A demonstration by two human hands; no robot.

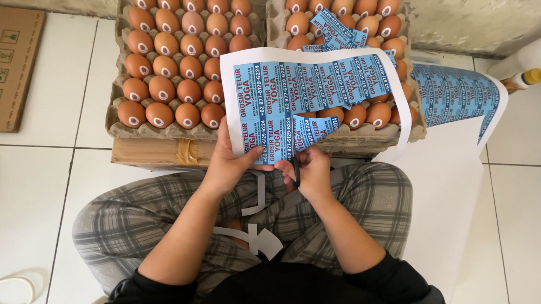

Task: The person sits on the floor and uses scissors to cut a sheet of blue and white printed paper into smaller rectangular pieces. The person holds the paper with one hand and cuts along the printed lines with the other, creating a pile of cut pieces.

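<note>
Sitting on a white tiled floor (pixel 37 178), a person in plaid trousers (pixel 356 203) and black sleeves faces two egg trays. The left tray (pixel 116 124) rests on a taped cardboard box (pixel 156 153) and is full of brown eggs (pixel 160 87), each with a small white sticker. The right tray (pixel 416 126) holds more brown eggs, partly hidden behind a label sheet (pixel 316 84), and a few cut blue labels (pixel 332 27) lie loose on top of its eggs.

The label sheet is white with rows of blue printed labels and is held up above the lap, in front of the right tray. A second printed sheet (pixel 454 94) lies on the floor to the right, next to a long blank white sheet (pixel 445 188) that runs down beside the right leg. A flattened carton (pixel 10 65) lies at the far left, and a white bottle with a yellow cap (pixel 528 77) lies at the far right.

The left hand (pixel 226 165) has its grip closed on the lower left edge of the label sheet, thumb pinching the paper. The right hand (pixel 312 168) is closed around dark scissors (pixel 295 169) at the sheet's lower edge, where a strip of labels hangs partly cut. White paper scraps (pixel 258 236) lie on the lap between the forearms. A white loop (pixel 11 293) lies on the floor at lower left.
</note>
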